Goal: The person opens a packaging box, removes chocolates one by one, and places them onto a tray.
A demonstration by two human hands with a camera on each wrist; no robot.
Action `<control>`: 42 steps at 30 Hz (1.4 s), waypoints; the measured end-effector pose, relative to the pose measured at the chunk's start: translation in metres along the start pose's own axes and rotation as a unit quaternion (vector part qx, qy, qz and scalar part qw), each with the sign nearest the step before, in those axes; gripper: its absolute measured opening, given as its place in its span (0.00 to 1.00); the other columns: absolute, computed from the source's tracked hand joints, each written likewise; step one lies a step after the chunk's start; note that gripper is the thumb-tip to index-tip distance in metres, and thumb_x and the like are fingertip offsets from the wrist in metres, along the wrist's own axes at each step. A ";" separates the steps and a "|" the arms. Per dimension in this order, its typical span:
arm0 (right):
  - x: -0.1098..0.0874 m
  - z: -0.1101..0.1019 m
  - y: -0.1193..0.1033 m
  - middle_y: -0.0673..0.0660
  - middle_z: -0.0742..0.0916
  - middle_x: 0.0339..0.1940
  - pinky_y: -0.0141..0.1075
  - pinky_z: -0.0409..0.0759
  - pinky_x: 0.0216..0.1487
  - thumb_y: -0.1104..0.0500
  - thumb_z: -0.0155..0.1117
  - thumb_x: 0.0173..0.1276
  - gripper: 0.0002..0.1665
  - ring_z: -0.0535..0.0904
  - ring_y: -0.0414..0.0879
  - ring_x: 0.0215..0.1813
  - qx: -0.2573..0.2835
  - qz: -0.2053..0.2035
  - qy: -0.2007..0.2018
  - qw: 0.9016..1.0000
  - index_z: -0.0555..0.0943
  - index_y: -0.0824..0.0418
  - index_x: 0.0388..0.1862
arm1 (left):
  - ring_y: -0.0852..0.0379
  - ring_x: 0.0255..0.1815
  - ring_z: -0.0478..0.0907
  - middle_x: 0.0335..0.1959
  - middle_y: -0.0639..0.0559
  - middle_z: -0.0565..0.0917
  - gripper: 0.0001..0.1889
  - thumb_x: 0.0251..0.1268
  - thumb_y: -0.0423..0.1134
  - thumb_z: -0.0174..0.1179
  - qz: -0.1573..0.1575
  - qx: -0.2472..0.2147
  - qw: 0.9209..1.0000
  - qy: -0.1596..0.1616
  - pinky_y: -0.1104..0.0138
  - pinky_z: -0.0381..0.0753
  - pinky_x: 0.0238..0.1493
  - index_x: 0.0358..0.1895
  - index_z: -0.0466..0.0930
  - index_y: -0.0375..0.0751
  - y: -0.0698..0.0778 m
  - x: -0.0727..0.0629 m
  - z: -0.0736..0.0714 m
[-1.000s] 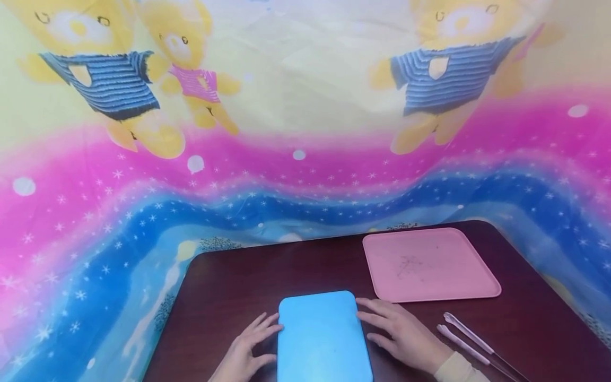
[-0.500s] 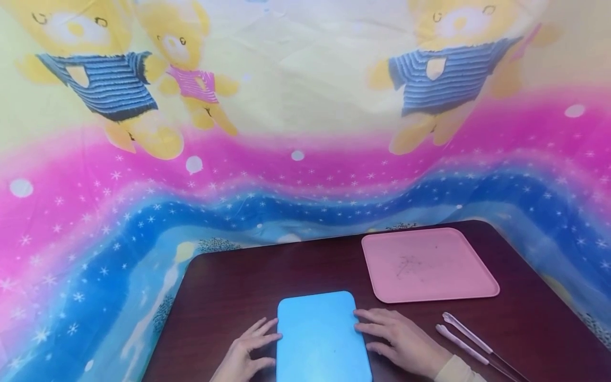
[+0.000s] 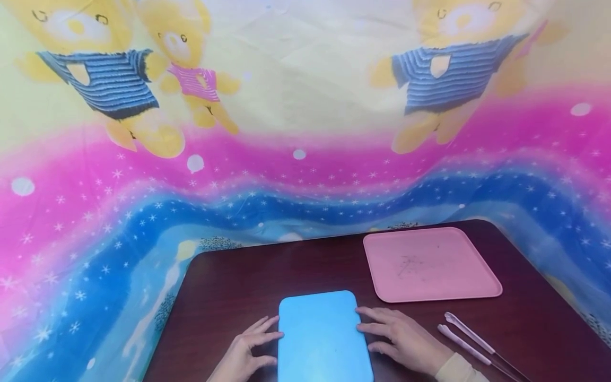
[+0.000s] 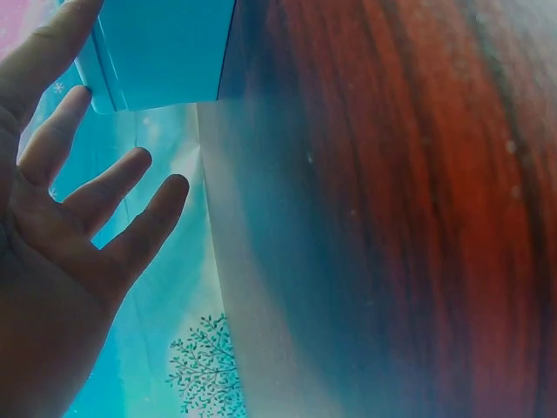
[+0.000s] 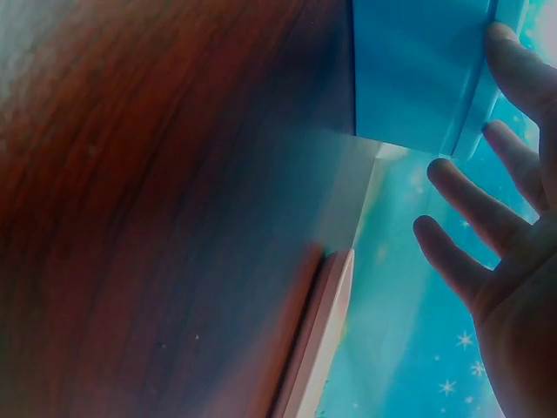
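A light blue rectangular box (image 3: 324, 339) with a lid stands at the near middle of the table, its near end cut off by the head view. My left hand (image 3: 243, 350) is at its left side, fingers spread and fairly straight, tips at the lid's edge. On the opposite side my right hand (image 3: 410, 339) has its fingertips at the lid's right edge. The left wrist view shows the lid's rim (image 4: 103, 74) by the upper digits, while the lower fingers stand free. Likewise, the right wrist view has two digits at the rim (image 5: 479, 104) and the others apart from it.
A shallow pink tray (image 3: 434, 265) with dark marks lies at the back right of the dark wooden table (image 3: 229, 286). Two slender utensils with pale pink ends (image 3: 470, 339) and thin dark rods lie right of my right hand. A printed bear cloth (image 3: 305, 106) hangs behind.
Both hands have slid slightly toward the near side along the box's edges, the right one more visibly. The box, tray and slender utensils stay in place.
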State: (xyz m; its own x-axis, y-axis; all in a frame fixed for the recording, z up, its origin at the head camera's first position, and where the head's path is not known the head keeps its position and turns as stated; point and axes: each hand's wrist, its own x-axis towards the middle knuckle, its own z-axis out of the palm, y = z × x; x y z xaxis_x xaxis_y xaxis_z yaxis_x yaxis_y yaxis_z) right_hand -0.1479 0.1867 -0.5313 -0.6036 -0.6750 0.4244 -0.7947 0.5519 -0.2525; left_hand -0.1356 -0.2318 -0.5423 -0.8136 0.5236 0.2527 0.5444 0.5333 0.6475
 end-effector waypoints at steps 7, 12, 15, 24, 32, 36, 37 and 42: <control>-0.001 -0.002 0.000 0.50 0.78 0.71 0.50 0.82 0.56 0.40 0.69 0.67 0.29 0.77 0.48 0.66 0.005 0.048 -0.026 0.998 0.80 0.39 0.66 | 0.32 0.69 0.69 0.70 0.51 0.76 0.24 0.60 0.52 0.70 -0.003 -0.008 1.000 -0.006 0.64 0.77 0.64 0.61 0.84 0.59 -0.002 0.000 0.000; 0.001 -0.003 0.001 0.50 0.77 0.72 0.51 0.81 0.57 0.39 0.64 0.70 0.28 0.77 0.48 0.66 0.016 0.062 -0.045 0.997 0.79 0.38 0.67 | 0.32 0.68 0.69 0.70 0.51 0.76 0.23 0.60 0.53 0.69 -0.008 -0.011 1.000 -0.007 0.64 0.77 0.64 0.60 0.84 0.59 -0.002 0.000 -0.001; 0.002 -0.005 0.001 0.50 0.77 0.72 0.51 0.81 0.57 0.39 0.63 0.71 0.27 0.78 0.48 0.66 0.023 0.067 -0.050 0.996 0.79 0.38 0.67 | 0.31 0.68 0.69 0.70 0.51 0.76 0.23 0.60 0.53 0.69 -0.006 -0.008 1.000 -0.006 0.64 0.77 0.64 0.60 0.84 0.59 -0.001 0.000 -0.001; 0.003 -0.006 -0.001 0.51 0.77 0.72 0.49 0.82 0.55 0.40 0.62 0.73 0.25 0.79 0.49 0.64 0.048 0.072 -0.055 0.995 0.79 0.39 0.67 | 0.34 0.69 0.69 0.70 0.51 0.76 0.23 0.60 0.52 0.70 -0.008 -0.007 1.000 -0.005 0.64 0.77 0.64 0.60 0.84 0.58 0.002 0.001 -0.002; -0.001 0.000 0.002 0.52 0.77 0.73 0.43 0.83 0.55 0.43 0.67 0.70 0.26 0.79 0.49 0.64 0.084 0.057 -0.033 0.994 0.80 0.41 0.66 | 0.33 0.68 0.70 0.70 0.52 0.76 0.24 0.60 0.54 0.69 -0.018 -0.005 1.000 -0.008 0.63 0.76 0.65 0.60 0.84 0.59 0.001 0.000 -0.002; -0.002 0.002 0.005 0.53 0.76 0.73 0.39 0.84 0.55 0.46 0.71 0.66 0.28 0.78 0.51 0.66 0.135 0.062 -0.034 0.988 0.81 0.43 0.66 | 0.34 0.69 0.70 0.70 0.53 0.76 0.24 0.60 0.55 0.69 -0.024 -0.005 1.000 -0.006 0.63 0.76 0.65 0.60 0.84 0.59 0.001 0.001 -0.001; -0.002 0.002 0.005 0.54 0.76 0.73 0.38 0.83 0.55 0.46 0.72 0.66 0.28 0.78 0.51 0.66 0.146 0.061 -0.034 0.987 0.81 0.43 0.65 | 0.34 0.69 0.70 0.70 0.53 0.76 0.24 0.60 0.55 0.69 -0.026 -0.005 1.000 -0.007 0.62 0.76 0.65 0.60 0.84 0.59 0.002 0.001 -0.001; -0.001 0.002 0.007 0.55 0.77 0.72 0.38 0.83 0.57 0.45 0.73 0.63 0.30 0.78 0.51 0.66 0.164 0.061 -0.030 0.984 0.81 0.45 0.65 | 0.35 0.69 0.70 0.70 0.53 0.76 0.25 0.60 0.56 0.69 -0.031 -0.004 0.999 -0.008 0.61 0.77 0.64 0.61 0.83 0.59 0.002 0.002 -0.001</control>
State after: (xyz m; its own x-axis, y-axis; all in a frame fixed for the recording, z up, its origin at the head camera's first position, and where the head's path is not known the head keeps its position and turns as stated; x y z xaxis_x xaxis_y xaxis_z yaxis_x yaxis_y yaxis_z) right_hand -0.1528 0.1901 -0.5348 -0.6911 -0.6465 0.3231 -0.6877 0.4506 -0.5692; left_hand -0.1363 -0.2307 -0.5400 -0.8421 0.5004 0.2014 0.4919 0.5591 0.6674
